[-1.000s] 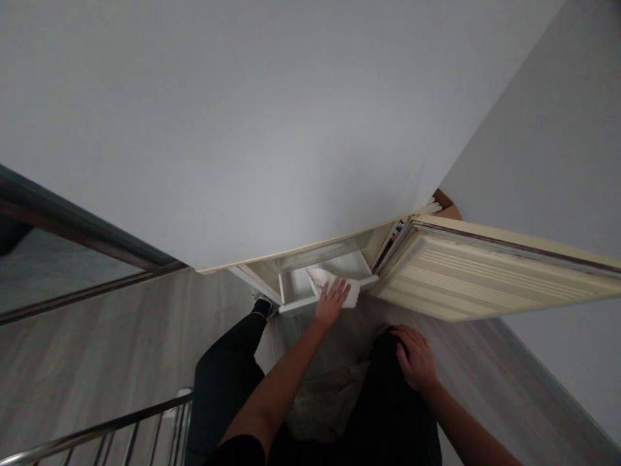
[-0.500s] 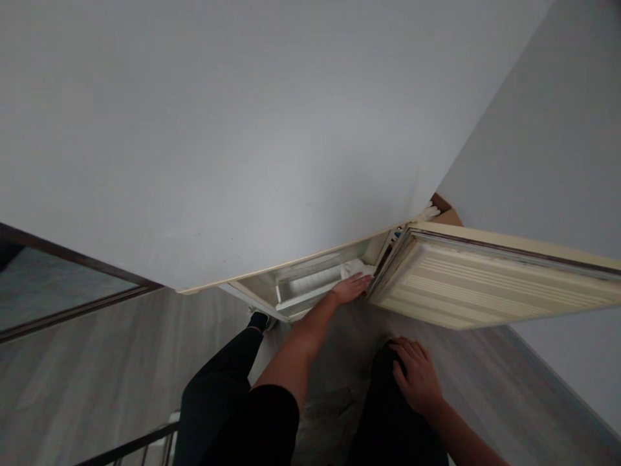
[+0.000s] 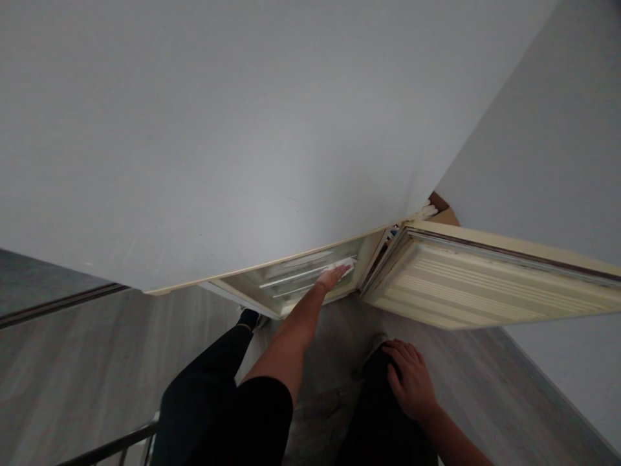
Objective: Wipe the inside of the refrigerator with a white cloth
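Observation:
My left hand reaches into the open fridge-like cabinet, fingers stretched out. A white cloth-like piece lies under and around its fingers, pressed against the pale drawer or shelf inside; its far side is hidden by the hand. The cabinet door, cream with a ribbed inner panel and dark-stained seal, is swung out to the right. Resting on my right knee is my right hand, fingers loosely spread and holding nothing.
The broad white cabinet top fills the upper view. Behind the door hinge, a cardboard box holds white gloves. A grey wall stands at right. A dark metal rail is at lower left, above the wood-look floor.
My left hand has moved left and farther inward with the white cloth. The drawer inside sits deeper in the cabinet. My right hand stays on the knee, and the view has shifted slightly.

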Demonstrator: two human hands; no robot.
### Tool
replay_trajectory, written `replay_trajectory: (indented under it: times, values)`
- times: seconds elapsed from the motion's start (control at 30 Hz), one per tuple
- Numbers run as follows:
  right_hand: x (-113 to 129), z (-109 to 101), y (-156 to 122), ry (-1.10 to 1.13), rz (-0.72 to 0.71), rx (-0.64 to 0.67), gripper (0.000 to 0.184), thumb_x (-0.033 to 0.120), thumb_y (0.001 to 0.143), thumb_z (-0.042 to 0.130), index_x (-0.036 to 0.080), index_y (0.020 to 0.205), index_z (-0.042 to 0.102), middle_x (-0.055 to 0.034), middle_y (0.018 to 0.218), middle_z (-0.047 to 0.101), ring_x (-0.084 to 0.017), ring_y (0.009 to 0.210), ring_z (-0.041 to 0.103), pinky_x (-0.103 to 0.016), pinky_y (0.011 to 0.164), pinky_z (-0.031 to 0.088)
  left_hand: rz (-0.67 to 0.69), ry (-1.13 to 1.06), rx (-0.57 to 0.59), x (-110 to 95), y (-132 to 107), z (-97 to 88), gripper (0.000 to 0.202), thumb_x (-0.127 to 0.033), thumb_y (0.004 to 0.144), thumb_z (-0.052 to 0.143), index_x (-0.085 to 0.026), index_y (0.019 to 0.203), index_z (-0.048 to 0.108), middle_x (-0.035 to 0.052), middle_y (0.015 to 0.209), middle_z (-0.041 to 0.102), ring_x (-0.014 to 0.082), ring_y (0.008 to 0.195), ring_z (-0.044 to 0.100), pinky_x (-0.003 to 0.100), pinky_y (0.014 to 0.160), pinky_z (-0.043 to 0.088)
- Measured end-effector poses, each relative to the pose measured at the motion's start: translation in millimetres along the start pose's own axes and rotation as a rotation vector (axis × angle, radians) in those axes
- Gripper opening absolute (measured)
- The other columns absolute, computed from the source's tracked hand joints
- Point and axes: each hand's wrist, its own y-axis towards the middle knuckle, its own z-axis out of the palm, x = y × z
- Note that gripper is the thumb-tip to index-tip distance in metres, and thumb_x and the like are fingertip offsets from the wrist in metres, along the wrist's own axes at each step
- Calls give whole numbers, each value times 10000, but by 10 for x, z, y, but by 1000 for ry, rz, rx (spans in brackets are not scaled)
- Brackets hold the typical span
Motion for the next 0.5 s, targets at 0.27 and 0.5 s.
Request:
replay_trajectory:
  times: [0.27,0.5]
  values:
    - [122,60,125,-5,58,3,328,251,940,493,244,1232,642,-40,1332,615,-253,1285,512,-495,1131,340,-34,20,22,-218,171,-66,416,-330,954,624,-224,1354,572,109,1523,478,293,1400,457,565,1166,376]
    - [-3,26,6,-4,51,6,349,265,950,484,242,1268,626,-38,1373,589,-248,1316,480,-467,1133,338,-107,128,72,405,-914,-304,415,-219,973,563,-195,1387,542,107,1467,549,254,1312,551,486,1085,479]
